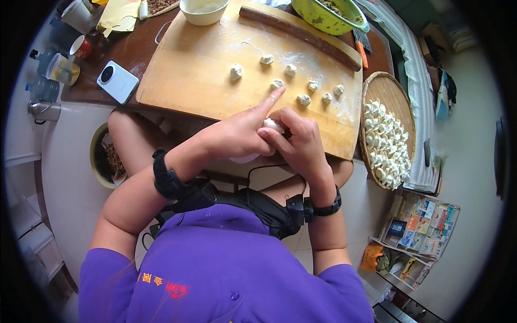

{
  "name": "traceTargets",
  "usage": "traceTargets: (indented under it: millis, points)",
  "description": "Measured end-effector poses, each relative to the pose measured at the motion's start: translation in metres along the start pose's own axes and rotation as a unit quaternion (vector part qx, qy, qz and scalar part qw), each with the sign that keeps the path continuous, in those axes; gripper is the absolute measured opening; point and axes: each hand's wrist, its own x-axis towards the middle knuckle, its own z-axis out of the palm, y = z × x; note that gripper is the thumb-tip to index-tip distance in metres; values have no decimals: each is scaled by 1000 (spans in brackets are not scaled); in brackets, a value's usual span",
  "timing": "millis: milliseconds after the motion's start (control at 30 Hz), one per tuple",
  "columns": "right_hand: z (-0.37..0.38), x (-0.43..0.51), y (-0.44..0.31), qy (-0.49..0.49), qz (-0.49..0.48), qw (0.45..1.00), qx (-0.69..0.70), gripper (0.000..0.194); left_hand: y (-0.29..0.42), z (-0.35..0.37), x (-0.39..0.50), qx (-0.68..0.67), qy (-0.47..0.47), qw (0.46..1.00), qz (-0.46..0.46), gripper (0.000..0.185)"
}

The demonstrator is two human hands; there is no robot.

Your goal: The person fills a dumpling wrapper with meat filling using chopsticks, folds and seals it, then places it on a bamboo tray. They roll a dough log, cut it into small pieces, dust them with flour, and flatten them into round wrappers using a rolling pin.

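Just over the near edge of the wooden board [190,76], a small white piece of dough [273,125] is held between my two hands. The thumb and forefinger of my right hand [299,139] pinch it from the right. My left hand [238,131] cups it from the left, its forefinger stretched out past it. That fingertip reaches a dough lump [277,83] on the board; whether it touches cannot be told. Several more lumps lie around, among them one dough lump [236,72] to the left and another dough lump [303,99] to the right. Fingers hide much of the held piece.
A dark rolling pin [299,36] lies across the board's far side. Behind stand a cream bowl [204,12] and a green basin [329,18] with filling. At right, a round woven tray [369,91] bears many dumplings [385,145]. A white phone [118,82] lies left of the board.
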Motion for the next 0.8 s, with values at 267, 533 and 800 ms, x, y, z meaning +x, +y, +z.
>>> traceTargets:
  millis: [267, 533, 800]
  points:
    - [-4, -9, -23, 10, -62, 997, -38, 26, 2, 6, -10, 220, -15, 975, -6, 23]
    - [15, -10, -17, 152, 92, 980, 92, 16, -2, 32, -13, 243, 232, 923, 186, 20]
    - [-40, -27, 98, 281, 249, 927, 9, 20, 20, -10, 11, -113, 258, 950, 137, 30]
